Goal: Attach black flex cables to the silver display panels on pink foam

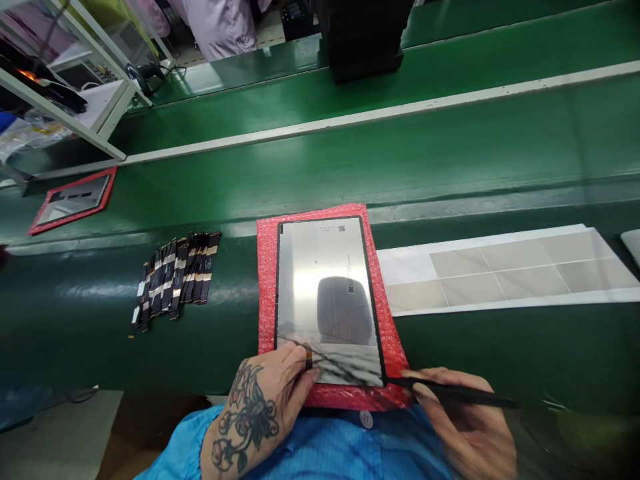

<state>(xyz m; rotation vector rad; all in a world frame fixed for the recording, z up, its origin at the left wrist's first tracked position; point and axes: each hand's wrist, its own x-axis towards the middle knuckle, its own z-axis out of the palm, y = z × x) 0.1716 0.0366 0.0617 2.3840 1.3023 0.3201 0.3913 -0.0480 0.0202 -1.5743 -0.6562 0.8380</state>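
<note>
A tablet-sized LCD panel lies back side up on a red bubble-wrap bag in front of me. My left hand rests on its lower left edge, with fingers and thumb closed around a small dark and orange flex cable, partly hidden by the fingertips. My right hand, somewhat blurred, grips slim black tweezers. Their tip points left, at the panel's lower right corner; whether it touches, I cannot tell. To the left lies a fanned pile of black flex cables.
A white sheet with greyish rectangular stickers lies on the right. Another panel on a red bag sits far left, near a white rack. A black stack stands across the green bench. Beyond it is a person in pale clothing.
</note>
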